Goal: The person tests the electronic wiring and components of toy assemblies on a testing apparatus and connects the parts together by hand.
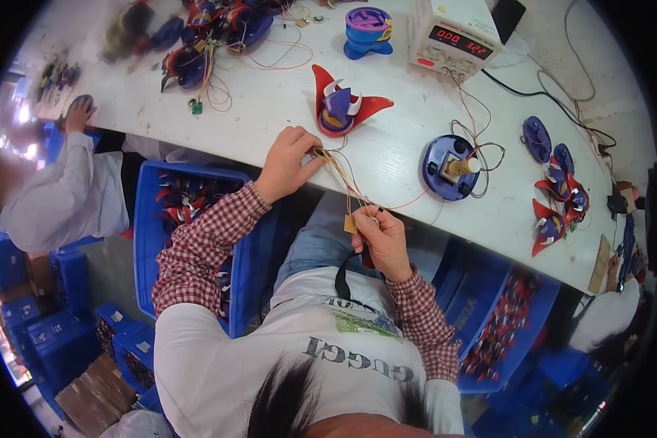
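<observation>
My left hand is at the table's front edge, its thumb and fingers pinched on a bundle of thin wires. Lower and to the right, my right hand pinches the other end of these wires beside a small tan board. Just beyond my left hand, a red and purple horned part stands on the table, with wires trailing from it. To the right of my hands lies a round purple base with a pale cylinder on top and wires around it.
A power supply and a purple-blue cup stand at the back. Wired parts lie back left, more parts on the right. Blue bins flank my lap. Another person sits at the left.
</observation>
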